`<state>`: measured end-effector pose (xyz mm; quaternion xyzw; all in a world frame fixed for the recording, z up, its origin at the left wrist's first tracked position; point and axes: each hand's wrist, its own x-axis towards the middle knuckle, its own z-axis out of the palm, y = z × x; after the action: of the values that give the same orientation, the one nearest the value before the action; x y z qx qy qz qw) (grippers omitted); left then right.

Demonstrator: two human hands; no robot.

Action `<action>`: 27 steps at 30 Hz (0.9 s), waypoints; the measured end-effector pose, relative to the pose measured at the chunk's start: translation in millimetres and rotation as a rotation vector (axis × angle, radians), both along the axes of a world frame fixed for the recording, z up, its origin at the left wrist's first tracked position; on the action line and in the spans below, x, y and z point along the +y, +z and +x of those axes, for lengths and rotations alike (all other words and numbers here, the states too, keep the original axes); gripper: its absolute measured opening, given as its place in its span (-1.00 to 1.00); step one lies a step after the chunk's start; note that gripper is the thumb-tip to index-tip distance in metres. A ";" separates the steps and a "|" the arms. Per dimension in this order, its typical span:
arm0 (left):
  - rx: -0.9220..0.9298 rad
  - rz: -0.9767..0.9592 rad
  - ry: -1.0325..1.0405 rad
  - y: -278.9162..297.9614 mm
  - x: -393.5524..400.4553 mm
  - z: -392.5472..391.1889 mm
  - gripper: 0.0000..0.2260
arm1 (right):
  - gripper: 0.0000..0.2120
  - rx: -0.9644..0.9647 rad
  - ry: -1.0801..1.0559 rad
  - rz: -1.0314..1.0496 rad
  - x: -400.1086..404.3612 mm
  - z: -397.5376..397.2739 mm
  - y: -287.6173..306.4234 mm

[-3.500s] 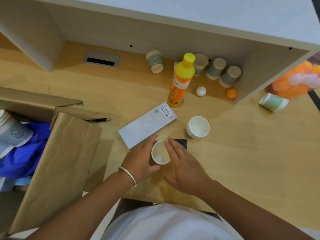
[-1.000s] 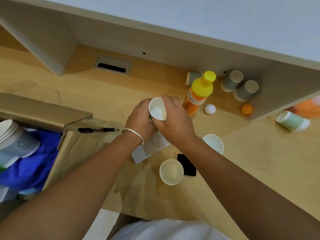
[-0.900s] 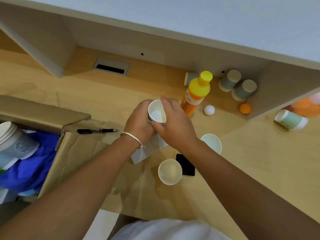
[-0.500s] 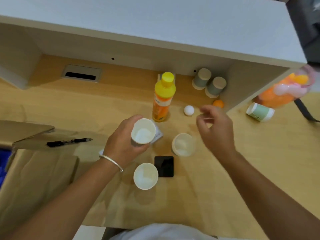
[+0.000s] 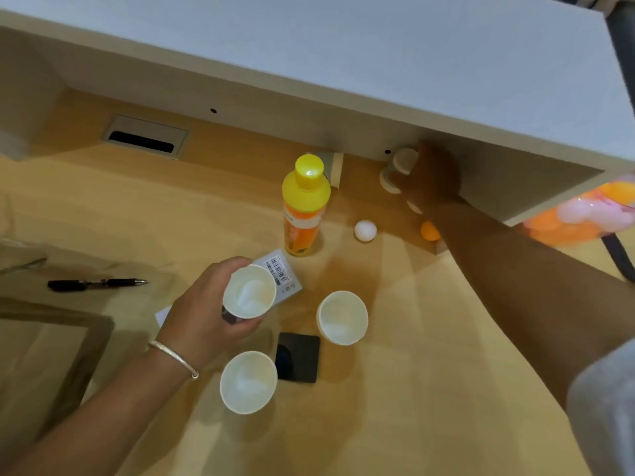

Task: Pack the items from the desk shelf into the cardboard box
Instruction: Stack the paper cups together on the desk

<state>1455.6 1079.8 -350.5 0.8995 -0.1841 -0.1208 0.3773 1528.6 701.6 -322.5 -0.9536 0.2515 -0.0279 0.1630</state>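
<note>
The left hand (image 5: 202, 314) holds a paper cup (image 5: 249, 292) upright above the bench (image 5: 429, 389), its fingers curled round the cup's side. The right hand (image 5: 431, 178) reaches under the shelf (image 5: 309, 49) at the bench's back, fingers round a lidded cup (image 5: 400, 166) there. A yellow-capped bottle (image 5: 304, 207) stands near the back edge, a white ball (image 5: 365, 230) beside it. Two open cups (image 5: 342, 317) (image 5: 248, 382) stand mid-bench. The box flap (image 5: 44, 355) lies at the left edge, near a pen (image 5: 96, 284).
</note>
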 end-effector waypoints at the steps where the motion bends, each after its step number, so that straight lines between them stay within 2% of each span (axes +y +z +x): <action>1: -0.001 -0.003 0.001 -0.5 0.5 -0.1 -0.34 | -0.50 0.001 -0.018 0.007 0.4 4.0 -1.9; 4: -0.015 -0.026 0.008 -1.3 0.3 -1.5 -0.32 | -0.52 0.005 -0.037 -0.005 0.7 9.5 -8.8; 9: -0.013 -0.061 -0.012 2.3 -1.7 0.3 -0.39 | -0.49 -0.123 -0.110 0.090 -1.4 -1.8 13.2; 16: 0.013 -0.063 -0.052 -1.6 -1.2 5.6 -0.38 | -0.54 -0.069 -0.247 -0.051 -2.1 -25.8 46.3; 19: 0.003 -0.061 -0.062 -2.4 0.0 7.0 -0.37 | -0.65 -0.025 -0.249 -0.057 -1.4 -27.5 46.9; 27: 0.009 -0.057 -0.075 -4.9 2.8 6.8 -0.37 | -0.69 0.216 -0.266 -0.037 2.8 -24.9 20.5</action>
<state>1462.3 1082.6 -355.4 0.8804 -0.2195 -0.1334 0.3987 1503.7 704.4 -301.9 -0.9122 0.3911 0.0490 0.1123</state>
